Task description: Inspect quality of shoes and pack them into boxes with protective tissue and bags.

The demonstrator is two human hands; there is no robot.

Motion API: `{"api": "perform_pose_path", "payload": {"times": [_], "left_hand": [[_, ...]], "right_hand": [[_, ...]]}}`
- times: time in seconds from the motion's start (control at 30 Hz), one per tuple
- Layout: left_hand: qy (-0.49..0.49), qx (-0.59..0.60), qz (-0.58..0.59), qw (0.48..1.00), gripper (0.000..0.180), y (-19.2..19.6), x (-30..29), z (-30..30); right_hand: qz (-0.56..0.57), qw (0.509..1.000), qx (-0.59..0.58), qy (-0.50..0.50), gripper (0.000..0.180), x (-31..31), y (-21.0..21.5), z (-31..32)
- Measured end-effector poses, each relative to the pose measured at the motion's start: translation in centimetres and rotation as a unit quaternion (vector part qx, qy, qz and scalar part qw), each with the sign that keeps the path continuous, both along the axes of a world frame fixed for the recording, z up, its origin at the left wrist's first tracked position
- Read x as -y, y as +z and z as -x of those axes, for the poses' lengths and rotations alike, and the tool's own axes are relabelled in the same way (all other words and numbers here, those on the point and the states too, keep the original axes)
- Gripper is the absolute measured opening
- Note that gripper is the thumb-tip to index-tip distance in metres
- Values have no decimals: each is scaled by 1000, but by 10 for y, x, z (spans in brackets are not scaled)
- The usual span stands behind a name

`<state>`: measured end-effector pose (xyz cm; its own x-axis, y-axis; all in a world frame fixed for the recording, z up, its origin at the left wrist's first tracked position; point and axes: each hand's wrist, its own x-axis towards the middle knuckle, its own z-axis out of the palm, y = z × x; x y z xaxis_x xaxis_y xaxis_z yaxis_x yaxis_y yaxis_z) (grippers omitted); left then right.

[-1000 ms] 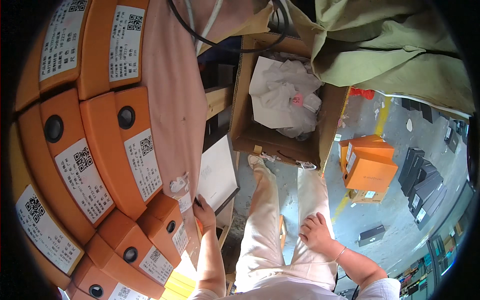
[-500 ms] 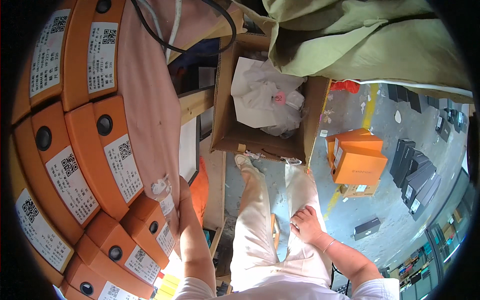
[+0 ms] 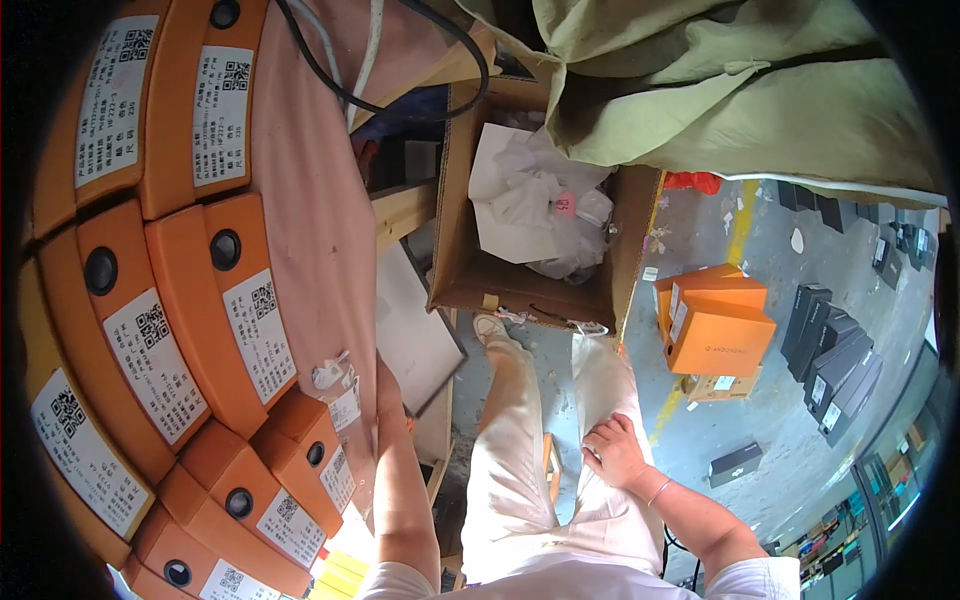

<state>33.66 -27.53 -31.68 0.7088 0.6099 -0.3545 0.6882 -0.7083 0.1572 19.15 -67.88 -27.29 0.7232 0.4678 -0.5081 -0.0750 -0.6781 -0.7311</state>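
My right hand (image 3: pixel 615 450) rests on my right thigh, over the light trousers (image 3: pixel 590 500). Its fingers are slightly bent and lie on the cloth, with nothing in them. My left forearm (image 3: pixel 402 480) reaches forward along the edge of a table covered in pink cloth (image 3: pixel 320 230). The left hand itself is hidden at that edge, so its fingers and anything in them do not show. Just beyond the forearm, a pale flat panel (image 3: pixel 420 325) with a dark edge leans at a slant. An open cardboard box (image 3: pixel 465 285) stands ahead, holding white paper (image 3: pixel 515 215) and crumpled clear plastic.
Orange shoe boxes (image 3: pixel 215 320) with white labels are stacked at the left. More orange boxes (image 3: pixel 720 330) and several dark grey boxes (image 3: pixel 835 355) sit on the floor at the right. Green cloth (image 3: pixel 740 100) hangs at the top; a black cable (image 3: pixel 485 70) loops over the table.
The pale panel has tilted and come out further beside the cardboard box. An orange thing near my left forearm no longer shows. The forearm has shifted slightly right in view; my right hand stays put.
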Motion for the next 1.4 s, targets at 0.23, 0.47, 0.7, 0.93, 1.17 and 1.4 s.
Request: {"api": "perform_pose_path", "payload": {"times": [0.23, 0.47, 0.7, 0.93, 1.17, 1.4], "left_hand": [[-216, 103, -148, 960, 46, -14, 14, -102], [-299, 130, -174, 929, 47, -88, -44, -143], [-175, 219, 57, 958, 58, -40, 47, -39], [-229, -197, 304, 904, 42, 70, 116, 164], [-153, -103, 308, 933, 47, 224, 116, 284], [-8, 86, 276, 957, 48, 299, 126, 362]], "right_hand": [[1, 1000, -4, 8, 18, -2, -1, 3], [-8, 1000, 7, 1, 15, 3, -2, 3], [-16, 998, 46, -32, 8, 8, -5, 2], [44, 989, 65, 128, 15, 20, -15, -17], [63, 872, 9, 486, 31, -59, 82, -73], [-105, 804, 116, 573, 27, -193, 252, -50]]}}
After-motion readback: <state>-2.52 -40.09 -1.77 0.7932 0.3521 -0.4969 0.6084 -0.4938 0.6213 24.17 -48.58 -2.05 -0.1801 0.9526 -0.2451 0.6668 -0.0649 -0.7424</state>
